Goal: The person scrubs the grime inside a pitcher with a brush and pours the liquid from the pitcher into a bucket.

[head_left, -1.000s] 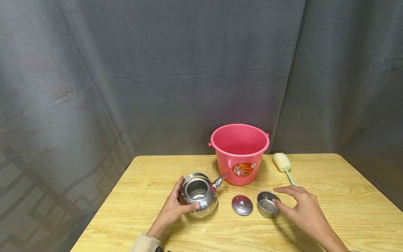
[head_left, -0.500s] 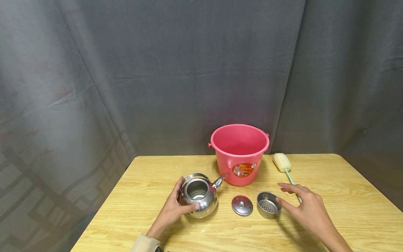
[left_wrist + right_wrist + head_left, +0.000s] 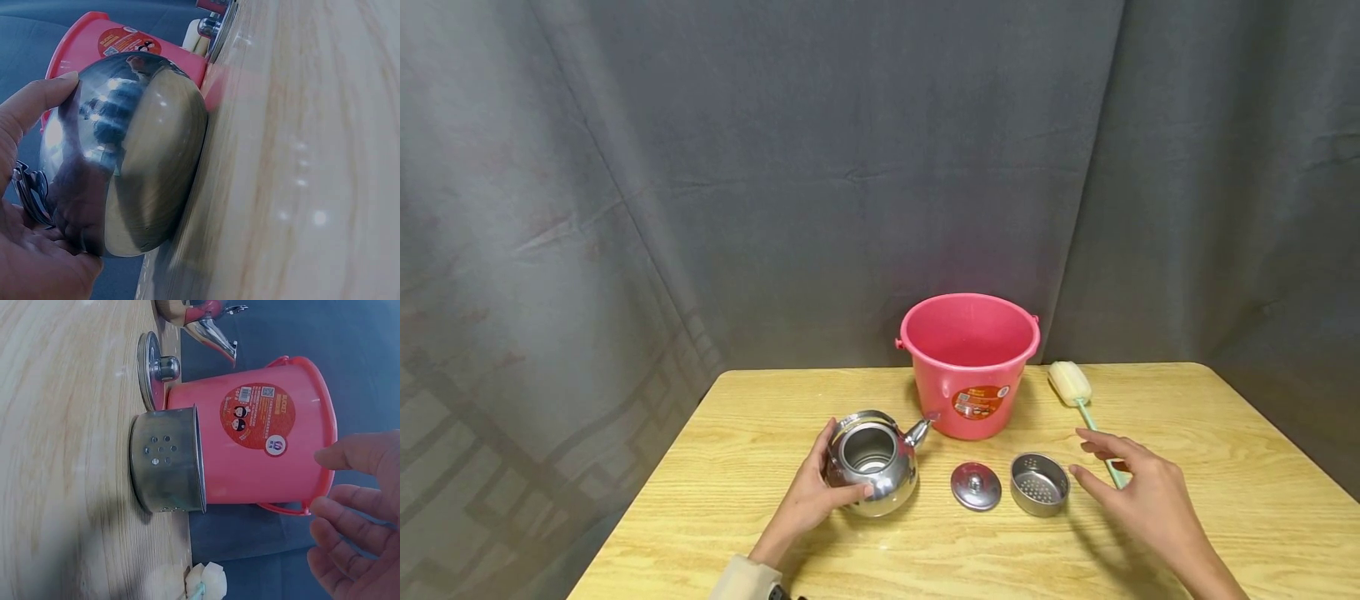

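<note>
My left hand [image 3: 811, 493] grips a shiny steel teapot [image 3: 895, 482] by its round body, thumb at the front and fingers around the far left side. The teapot is lidless, its inside visible from above, its spout pointing right. In the left wrist view the teapot [image 3: 144, 150] fills the middle, low over the tabletop. A perforated steel strainer basket [image 3: 1039, 486] stands upright on the table. Just to its right my right hand [image 3: 1142, 493] hovers with thumb and fingers apart, holding nothing. Between teapot and basket lies the round metal lid [image 3: 976, 487], knob up.
Behind the lid stands a pink bucket [image 3: 973, 383] with an orange label, near the spout tip. A sponge brush [image 3: 1070, 383] with a green handle lies at the back right, its handle end partly behind my right hand. A grey curtain [image 3: 865, 183] hangs beyond the wooden table [image 3: 760, 400].
My right hand has drawn back to the right from the strainer basket, which stays where it was. My left hand and the teapot have kept their place.
</note>
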`<state>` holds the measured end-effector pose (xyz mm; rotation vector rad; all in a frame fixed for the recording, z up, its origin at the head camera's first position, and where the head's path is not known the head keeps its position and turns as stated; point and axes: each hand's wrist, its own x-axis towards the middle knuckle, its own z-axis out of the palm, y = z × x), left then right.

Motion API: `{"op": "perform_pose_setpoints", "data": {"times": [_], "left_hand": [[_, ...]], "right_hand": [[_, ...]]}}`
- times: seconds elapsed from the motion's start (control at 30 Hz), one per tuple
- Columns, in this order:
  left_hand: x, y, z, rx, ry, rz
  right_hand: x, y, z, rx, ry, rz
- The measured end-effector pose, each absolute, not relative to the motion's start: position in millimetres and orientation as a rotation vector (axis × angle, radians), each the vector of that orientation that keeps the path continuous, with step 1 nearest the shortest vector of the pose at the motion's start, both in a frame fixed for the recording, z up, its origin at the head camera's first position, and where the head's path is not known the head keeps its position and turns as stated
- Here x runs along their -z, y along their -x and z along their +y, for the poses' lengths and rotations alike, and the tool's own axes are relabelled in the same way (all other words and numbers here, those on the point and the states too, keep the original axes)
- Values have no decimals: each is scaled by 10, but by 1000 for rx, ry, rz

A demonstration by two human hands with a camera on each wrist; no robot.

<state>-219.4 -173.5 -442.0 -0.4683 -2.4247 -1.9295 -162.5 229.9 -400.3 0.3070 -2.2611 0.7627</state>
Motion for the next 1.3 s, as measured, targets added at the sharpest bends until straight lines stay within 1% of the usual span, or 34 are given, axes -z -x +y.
{"op": "perform_pose_setpoints", "data": {"times": [0.5, 1.3], "left_hand": [[4428, 2189, -1740, 1937, 455, -2406], [4426, 2195, -1730, 1922, 457, -2415]], "right_hand": [[4002, 1638, 2374, -810, -254, -2248], [4111, 1671, 2595, -892, -72, -2343]]}}
